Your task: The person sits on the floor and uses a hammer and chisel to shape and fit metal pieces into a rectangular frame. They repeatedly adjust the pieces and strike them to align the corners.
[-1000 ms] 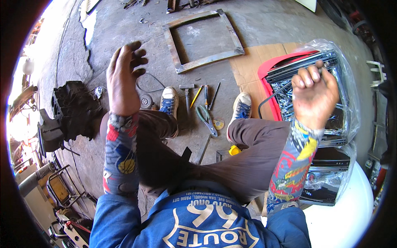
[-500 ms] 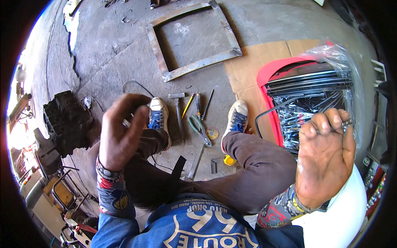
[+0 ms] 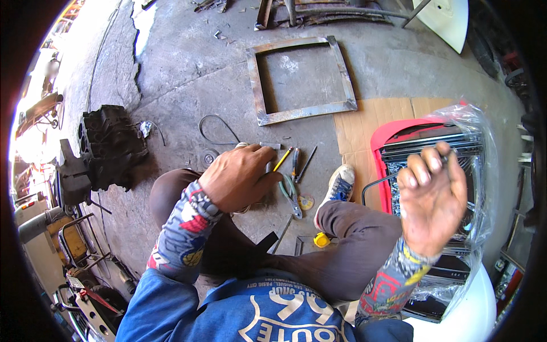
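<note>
My left hand (image 3: 236,178) reaches over the floor between my feet, back of the hand up. Its fingers are by the hammer (image 3: 271,146), whose handle is mostly covered; whether they grip it I cannot see. My right hand (image 3: 433,199) is raised at the right, palm showing and fingers curled, pinching a small metal piece (image 3: 450,153) between thumb and forefinger. Close to my left hand lie a yellow pencil (image 3: 283,159), a screwdriver (image 3: 295,163), a thin dark rod (image 3: 307,164) and green-handled pliers (image 3: 292,196).
A yellow tape measure (image 3: 322,240) sits near my right leg. Farther off lies a square metal frame (image 3: 307,111). At the right, a red-edged, plastic-wrapped panel (image 3: 379,148) rests on cardboard (image 3: 356,125). A dark engine block (image 3: 111,145) stands at the left.
My left hand has moved forward and right, down toward the tools by the hammer. My right hand stays raised with the small metal piece, its fingers shifted. The view has tilted farther forward.
</note>
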Demonstrator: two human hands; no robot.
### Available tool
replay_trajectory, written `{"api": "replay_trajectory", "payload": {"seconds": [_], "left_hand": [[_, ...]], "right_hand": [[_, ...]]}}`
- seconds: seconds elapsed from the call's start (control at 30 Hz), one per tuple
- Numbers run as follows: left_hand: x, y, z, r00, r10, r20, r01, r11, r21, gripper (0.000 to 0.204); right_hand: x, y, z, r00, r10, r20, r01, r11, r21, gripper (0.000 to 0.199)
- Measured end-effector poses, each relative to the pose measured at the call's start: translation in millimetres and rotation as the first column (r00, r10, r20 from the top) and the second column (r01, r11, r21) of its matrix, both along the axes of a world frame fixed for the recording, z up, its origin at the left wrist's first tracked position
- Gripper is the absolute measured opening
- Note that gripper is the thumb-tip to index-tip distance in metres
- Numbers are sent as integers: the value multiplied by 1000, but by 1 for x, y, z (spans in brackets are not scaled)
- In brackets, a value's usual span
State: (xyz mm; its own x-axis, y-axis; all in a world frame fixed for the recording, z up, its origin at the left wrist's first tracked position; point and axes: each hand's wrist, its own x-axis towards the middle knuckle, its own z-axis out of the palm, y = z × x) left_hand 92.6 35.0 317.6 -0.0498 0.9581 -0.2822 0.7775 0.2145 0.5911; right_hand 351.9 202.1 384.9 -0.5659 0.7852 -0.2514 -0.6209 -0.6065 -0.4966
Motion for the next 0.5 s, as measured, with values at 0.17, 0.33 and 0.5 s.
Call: {"api": "replay_trajectory", "payload": {"seconds": [0.17,0.33,0.5], "left_hand": [[5,-14,-5,999,11,-38,-12,1000,-13,38],[2,-25,-11,995,8,-98,-9,1000,-6,42],[-7,-35,-12,988,78,-136,-87,994,-60,42]], "right_hand": [[-4,5,-23,997,14,74,-17,999,39,19],[-15,13,-41,987,12,161,-20,999,50,18],[-29,18,-48,976,26,218,-36,998,41,17]]}}
